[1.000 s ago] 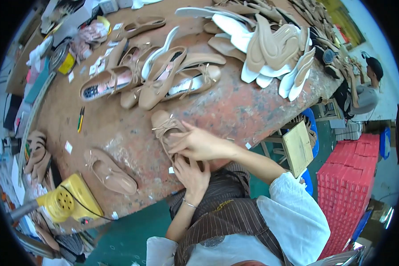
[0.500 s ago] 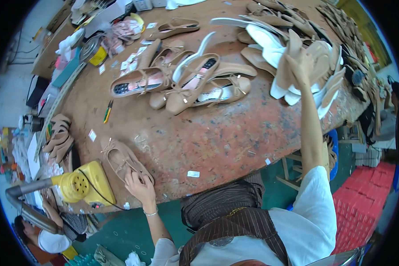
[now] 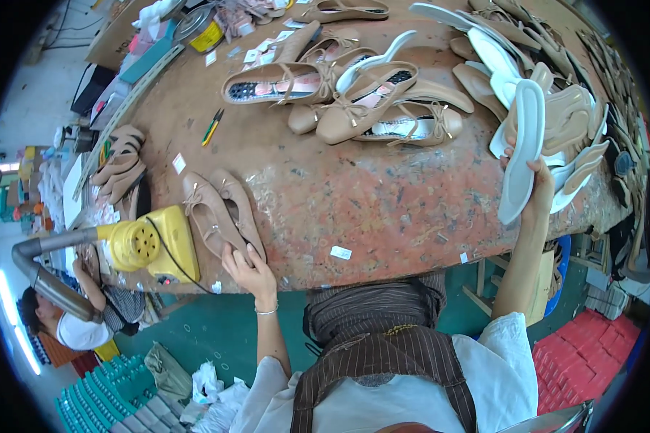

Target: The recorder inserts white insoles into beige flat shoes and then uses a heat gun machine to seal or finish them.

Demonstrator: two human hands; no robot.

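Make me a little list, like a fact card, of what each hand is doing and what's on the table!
left hand: rests on the heel end of a pair of tan flat shoes at the near table edge
right hand: grips a white insole, lifted by the insole pile
workbench: worn, reddish-brown top
beside left hand: yellow machine with a grey hose
far side: more tan shoes with bows
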